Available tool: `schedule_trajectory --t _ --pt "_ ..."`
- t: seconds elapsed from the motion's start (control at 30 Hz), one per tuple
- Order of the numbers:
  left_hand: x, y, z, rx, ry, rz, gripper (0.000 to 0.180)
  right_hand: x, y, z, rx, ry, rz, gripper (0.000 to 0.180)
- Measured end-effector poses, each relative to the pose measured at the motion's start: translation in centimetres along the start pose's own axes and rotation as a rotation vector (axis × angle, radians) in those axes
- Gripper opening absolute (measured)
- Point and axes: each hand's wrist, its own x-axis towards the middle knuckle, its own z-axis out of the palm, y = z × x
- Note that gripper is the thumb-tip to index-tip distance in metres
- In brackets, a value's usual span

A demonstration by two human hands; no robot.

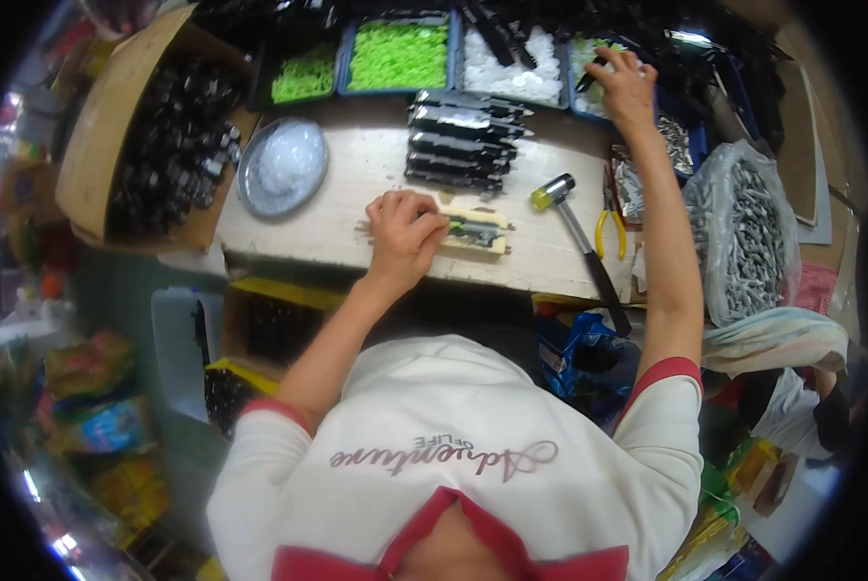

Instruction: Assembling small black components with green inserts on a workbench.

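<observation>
My left hand (402, 235) rests on a dark metal part in a pale wooden jig (477, 232) at the middle of the workbench (356, 184), fingers curled over the part's left end. My right hand (625, 85) reaches far back into a blue tray of pale green and white small parts (589, 92), fingers closed among them; what it grasps is hidden. A row of assembled black and silver pieces (465, 140) lies stacked just behind the jig.
A yellow-headed mallet (574, 228) and yellow-handled pliers (610, 228) lie right of the jig. Blue trays of green parts (398, 56) and white parts (516, 63) line the back. A metal dish (282, 165), a cardboard box of black parts (172, 145), a bag of screws (748, 228).
</observation>
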Motion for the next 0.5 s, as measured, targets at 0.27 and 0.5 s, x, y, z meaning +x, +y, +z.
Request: schedule_trajectory --t 0.27,0.5 --pt "-0.1 -0.1 0.0 -0.050 -0.009 -0.061 0.013 0.5 1.4 -3.2 0.669 0.466 0.188 0.024" --pt "-1.1 -1.0 -1.9 -0.138 0.056 -0.198 0.023 -4.8 -10.7 -11.5 1.210 -0.264 0.312 0.047"
